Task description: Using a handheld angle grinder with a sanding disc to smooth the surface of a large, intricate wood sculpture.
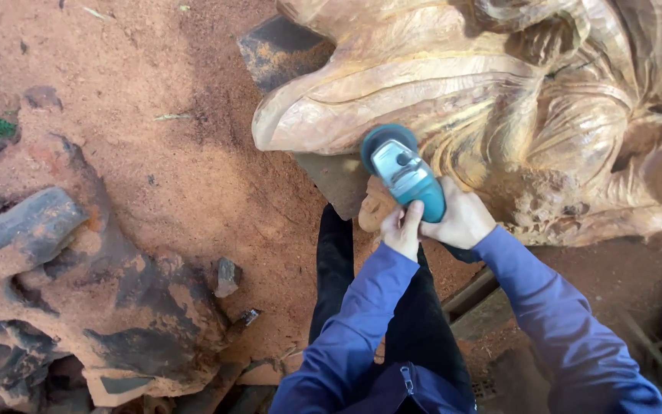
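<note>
The teal grinder (pixel 401 170) sits with its round head against the lower edge of the big wood carving (pixel 453 84), just under a long curved lobe and beside a band of cut grooves. Both hands close around its body: the right hand (pixel 463 218) wraps the rear of the housing from the right side, and the left hand (pixel 403 228) curls around the tail end just below, fingers folded over it. So the tool points up and away from the person, ahead of both fists, with the disc end well clear of the fingers.

To work this spot well, it seems wise to keep both wrists firm, lay the disc at a shallow angle to the surface and let it follow the curve of the lobe, pressing lightly so it does not dig in or skip into the grooves.

Blue sleeves (pixel 553 314) run back toward the camera over dark trousers (pixel 415 322). Red sawdust covers the ground (pixel 155 92), and a dusty dark root lump (pixel 78 291) lies to the left.
</note>
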